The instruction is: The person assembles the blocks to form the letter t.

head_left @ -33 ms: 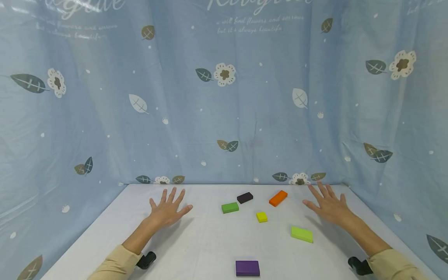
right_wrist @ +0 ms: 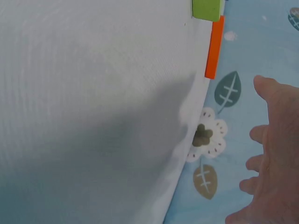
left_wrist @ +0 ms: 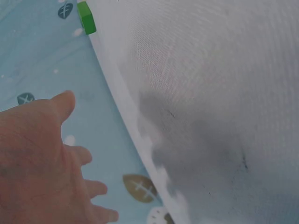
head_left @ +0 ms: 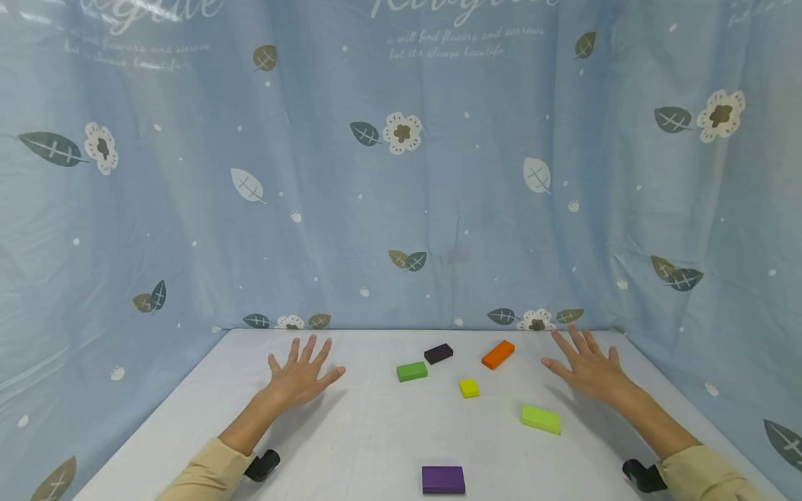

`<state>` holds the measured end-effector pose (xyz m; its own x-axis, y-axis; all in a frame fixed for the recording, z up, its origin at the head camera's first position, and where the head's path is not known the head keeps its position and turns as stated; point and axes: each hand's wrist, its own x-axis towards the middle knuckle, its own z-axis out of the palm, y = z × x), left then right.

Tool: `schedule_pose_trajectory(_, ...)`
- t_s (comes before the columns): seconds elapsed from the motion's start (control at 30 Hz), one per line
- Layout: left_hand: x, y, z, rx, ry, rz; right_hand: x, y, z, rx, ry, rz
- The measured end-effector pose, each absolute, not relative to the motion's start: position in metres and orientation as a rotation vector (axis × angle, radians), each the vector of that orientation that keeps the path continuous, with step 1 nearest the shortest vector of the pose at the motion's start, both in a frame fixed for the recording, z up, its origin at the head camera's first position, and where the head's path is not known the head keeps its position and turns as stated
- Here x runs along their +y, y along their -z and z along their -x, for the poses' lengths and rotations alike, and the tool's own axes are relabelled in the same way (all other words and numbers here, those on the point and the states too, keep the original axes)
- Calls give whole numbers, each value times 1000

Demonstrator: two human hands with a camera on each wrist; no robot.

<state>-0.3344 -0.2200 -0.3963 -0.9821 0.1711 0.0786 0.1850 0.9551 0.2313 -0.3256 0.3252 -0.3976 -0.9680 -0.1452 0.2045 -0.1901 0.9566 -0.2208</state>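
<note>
My left hand (head_left: 297, 379) hovers over the left part of the white table (head_left: 351, 431), fingers spread and holding nothing. On the right side my right hand (head_left: 592, 372) is held the same way, also with nothing in it. Between the hands lie a green block (head_left: 411, 372), a black block (head_left: 438, 353), an orange block (head_left: 498, 355) and a small yellow block (head_left: 468, 388). Nearest my right hand are the orange block and a lime-green block (head_left: 540, 419). A purple block (head_left: 443, 480) lies close to the front. Each hand casts a shadow on the cloth.
A blue curtain (head_left: 401, 202) printed with leaves and flowers encloses the table at the back and both sides. Dark wrist cameras, one on the left (head_left: 262, 466) and one on the right (head_left: 644, 476), hang under the forearms.
</note>
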Motion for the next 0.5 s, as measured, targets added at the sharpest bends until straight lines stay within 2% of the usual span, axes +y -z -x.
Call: schedule_pose_trajectory(0.5,-218,395,336,-3041,343,289,325,397,329,-2923,-321,-263)
